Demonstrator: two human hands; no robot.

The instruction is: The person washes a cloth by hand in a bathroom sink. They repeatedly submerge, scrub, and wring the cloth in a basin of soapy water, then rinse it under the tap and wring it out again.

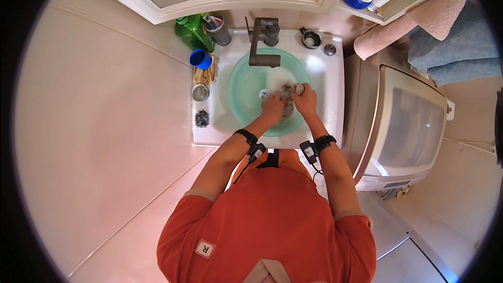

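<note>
A wet, soapy grey cloth (288,111) is bunched up between my two hands, over a translucent green plastic basin (239,106). My left hand (272,109) grips its left side, and my right hand (305,99) holds the upper right end. White suds (278,78) float just beyond the cloth. Beside the left hand's fingers shows a small white piece with blue marks (263,94); whether it belongs to the cloth I cannot tell. The basin sits inside a white washbasin (330,122), below a dark angular faucet (264,61).
Along the sink's left rim are a blue cup (201,59), a soap dish (205,75), a round tin (200,92) and a metal scouring pad (202,118). A green bottle (193,33) and a grey tumbler (218,31) stand behind. A top-lid washing machine (408,122) flanks the right.
</note>
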